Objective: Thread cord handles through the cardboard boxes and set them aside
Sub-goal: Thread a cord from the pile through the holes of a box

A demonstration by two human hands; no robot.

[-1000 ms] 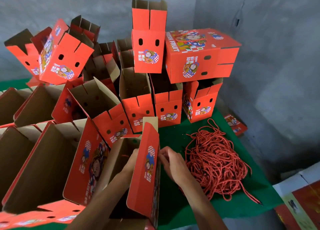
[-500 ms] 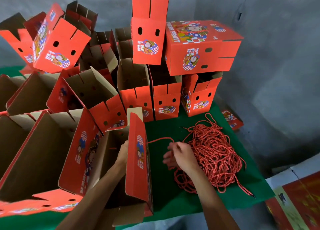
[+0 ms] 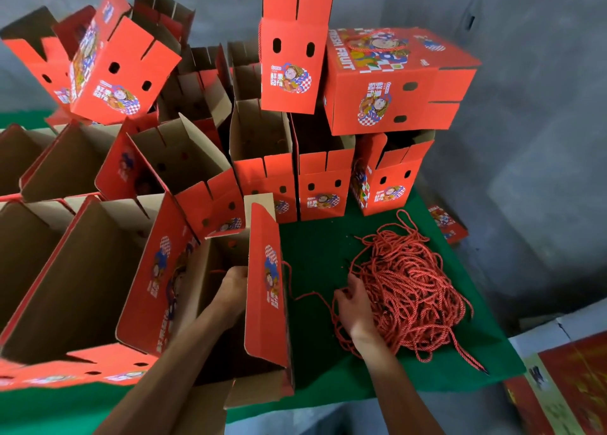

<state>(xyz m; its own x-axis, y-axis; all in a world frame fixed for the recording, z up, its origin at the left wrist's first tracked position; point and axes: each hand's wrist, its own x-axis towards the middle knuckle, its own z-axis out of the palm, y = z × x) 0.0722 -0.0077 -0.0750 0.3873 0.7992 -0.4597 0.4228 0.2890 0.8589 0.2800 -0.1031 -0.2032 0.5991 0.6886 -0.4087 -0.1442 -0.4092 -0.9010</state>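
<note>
An open red cardboard box (image 3: pixel 266 290) stands at the table's front with its printed side wall facing right. My left hand (image 3: pixel 231 288) is inside this box, fingers pressed against the inner face of that wall. A red cord (image 3: pixel 307 295) comes out of the wall and trails across the green cloth to a big tangled pile of red cords (image 3: pixel 414 290). My right hand (image 3: pixel 353 298) rests on the pile's left edge, fingers curled into the strands. Which strand it grips is hidden.
Many open red boxes (image 3: pixel 184 172) crowd the left and back of the green table (image 3: pixel 328 362), some stacked two high. A closed box (image 3: pixel 397 83) with a cord handle tops the back right stack. Grey wall is behind; the table's right edge drops off past the cords.
My right hand left the box wall and moved right to the cord pile, with a cord now trailing from the wall. My left hand stayed inside the box.
</note>
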